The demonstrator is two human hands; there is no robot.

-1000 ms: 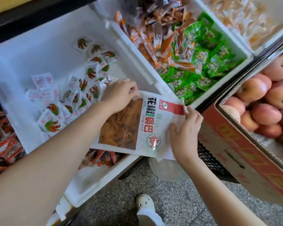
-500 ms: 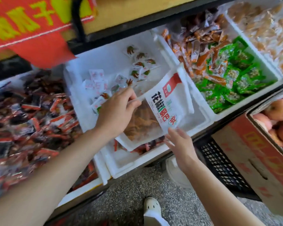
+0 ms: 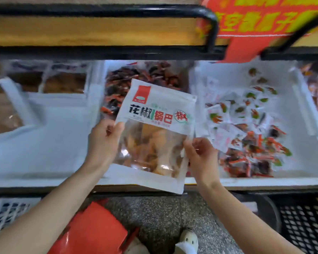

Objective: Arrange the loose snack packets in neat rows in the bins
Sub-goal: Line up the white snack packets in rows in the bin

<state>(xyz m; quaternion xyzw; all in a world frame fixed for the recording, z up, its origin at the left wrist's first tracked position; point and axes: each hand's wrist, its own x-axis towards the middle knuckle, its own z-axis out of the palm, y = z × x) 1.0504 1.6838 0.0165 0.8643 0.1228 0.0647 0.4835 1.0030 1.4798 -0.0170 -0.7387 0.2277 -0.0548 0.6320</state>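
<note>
Red banner point(image 3: 264, 21), black rail point(image 3: 212, 24), speckled floor point(image 3: 154, 217), white shoe point(image 3: 186, 241), black crate point(image 3: 305, 228)

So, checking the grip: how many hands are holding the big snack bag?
2. Left hand grips the bag at its left edge; right hand pinches its lower right edge.

Head view, near, probably steeply down onto bins point(image 3: 226, 77)

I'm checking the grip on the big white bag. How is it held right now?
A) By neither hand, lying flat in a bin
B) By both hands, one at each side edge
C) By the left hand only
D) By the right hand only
B: the left hand grips the left edge of the bag, and the right hand pinches its right edge.
</note>
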